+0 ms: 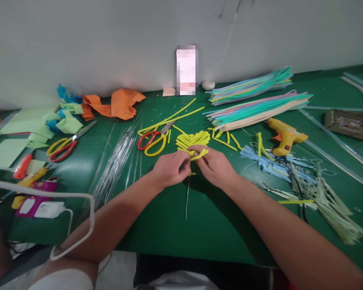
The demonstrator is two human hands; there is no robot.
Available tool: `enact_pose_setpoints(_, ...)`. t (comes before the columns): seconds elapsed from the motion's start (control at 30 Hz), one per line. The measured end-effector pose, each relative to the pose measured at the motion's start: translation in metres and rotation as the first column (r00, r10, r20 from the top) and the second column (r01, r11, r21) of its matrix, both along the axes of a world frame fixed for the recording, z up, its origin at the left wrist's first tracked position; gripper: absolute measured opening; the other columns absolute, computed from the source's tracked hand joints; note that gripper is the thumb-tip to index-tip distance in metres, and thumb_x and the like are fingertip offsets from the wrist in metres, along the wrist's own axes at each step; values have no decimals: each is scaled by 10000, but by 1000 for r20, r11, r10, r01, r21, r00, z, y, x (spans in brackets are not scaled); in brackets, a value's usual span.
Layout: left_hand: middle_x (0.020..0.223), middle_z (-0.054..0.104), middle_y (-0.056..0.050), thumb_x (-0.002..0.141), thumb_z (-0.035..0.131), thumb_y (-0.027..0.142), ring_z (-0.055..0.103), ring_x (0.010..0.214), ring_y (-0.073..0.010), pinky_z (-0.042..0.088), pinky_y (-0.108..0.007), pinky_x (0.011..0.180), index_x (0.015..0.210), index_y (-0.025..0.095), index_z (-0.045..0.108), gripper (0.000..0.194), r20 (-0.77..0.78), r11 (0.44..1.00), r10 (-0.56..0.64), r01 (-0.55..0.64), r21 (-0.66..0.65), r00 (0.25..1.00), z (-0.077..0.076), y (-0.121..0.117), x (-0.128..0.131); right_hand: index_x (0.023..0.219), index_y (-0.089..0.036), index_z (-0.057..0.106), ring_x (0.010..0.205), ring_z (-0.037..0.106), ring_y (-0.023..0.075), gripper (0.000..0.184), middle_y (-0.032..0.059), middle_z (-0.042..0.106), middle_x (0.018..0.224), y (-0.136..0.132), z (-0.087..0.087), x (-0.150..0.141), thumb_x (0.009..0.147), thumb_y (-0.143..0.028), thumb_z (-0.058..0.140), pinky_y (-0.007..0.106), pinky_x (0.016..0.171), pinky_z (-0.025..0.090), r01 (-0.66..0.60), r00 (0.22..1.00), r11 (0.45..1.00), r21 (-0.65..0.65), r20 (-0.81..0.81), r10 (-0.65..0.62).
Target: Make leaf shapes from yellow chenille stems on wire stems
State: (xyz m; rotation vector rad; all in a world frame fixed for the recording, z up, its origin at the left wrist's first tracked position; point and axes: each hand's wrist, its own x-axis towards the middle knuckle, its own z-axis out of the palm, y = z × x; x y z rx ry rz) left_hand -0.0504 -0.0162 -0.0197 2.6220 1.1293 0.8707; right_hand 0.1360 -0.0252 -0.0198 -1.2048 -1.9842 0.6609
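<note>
Centre frame: left hand [172,167], right hand [214,166], both pinched nearly closed on a yellow fuzzy strip [202,154]. Best done, I'd judge, with short, even, snug bends.

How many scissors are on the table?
2. One pair lies on the left, near the green paper; the other pair lies near the middle, just beyond the left hand. More could be hidden under things.

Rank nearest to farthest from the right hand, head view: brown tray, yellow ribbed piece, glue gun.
1. Yellow ribbed piece, just beyond the right hand.
2. Glue gun, on the right side.
3. Brown tray, near the right edge.
</note>
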Motion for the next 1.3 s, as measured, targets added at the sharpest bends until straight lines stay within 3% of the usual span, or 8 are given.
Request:
enact_pose_setpoints(0.23,875,711,-51,844,465,188,656,722,-152,451,-244,626,941,194,580,151,-58,999,-38,40,22,998,2,1,-1,1188,-226,623,630,644,185,355,55,727,804,-2,6,2,969,-321,360,309,628,472,74,997,997,-29,-12,-74)
enact_pose_setpoints(0.37,822,702,-37,849,473,197,632,664,-145,411,-245,585,899,195,577,115,-66,998,-48,51,48,997,2,1,0,1140,-232,645,746,686,224,321,63,742,842,-4,4,1,911,-254,422,331,691,491,50,998,999,21,22,-51)
enact_pose_setpoints(0.5,773,684,-33,827,512,209,620,642,-149,402,-249,575,870,195,574,77,-32,996,-65,67,53,997,-1,0,-1,1109,-232,657,844,698,224,299,72,748,982,-6,4,2,898,-248,446,334,754,512,-30,998,995,91,-51,35)
enact_pose_setpoints(0.7,792,707,-37,823,534,246,658,690,-159,453,-250,609,913,198,611,128,-18,1000,-14,13,-15,1000,-5,2,-3,1079,-251,673,634,646,142,268,17,732,815,-9,12,4,910,-275,467,262,625,492,-97,978,992,75,-178,109)
enact_pose_setpoints(0.87,905,738,-54,817,539,223,693,789,-186,493,-277,665,987,209,629,193,35,999,-22,23,-24,999,-3,3,-2,864,-238,675,599,600,135,216,7,686,702,-9,15,2,903,-299,471,258,607,457,-74,980,994,75,-181,86)
enact_pose_setpoints(1.0,907,719,-57,786,553,173,681,810,-180,506,-276,696,976,198,610,200,151,997,-21,32,-67,988,3,1,0,703,-221,584,574,559,134,256,10,630,640,-7,14,1,908,-311,460,260,578,407,-47,990,997,54,-133,54)
enact_pose_setpoints(1.13,989,675,-65,762,560,144,642,841,-169,525,-280,730,1129,208,572,372,338,990,-91,123,-74,937,8,-3,1,697,-218,534,535,505,123,264,-8,565,589,-6,11,0,923,-312,437,257,555,369,-51,994,999,15,-93,52)
enact_pose_setpoints(1.3,1086,643,-100,864,464,267,606,897,-206,525,-339,757,1257,214,570,410,437,988,-153,153,36,886,9,-11,-2,684,-220,497,560,494,127,261,-1,555,621,-6,11,-1,927,-298,442,262,558,367,-52,993,998,48,-100,57)
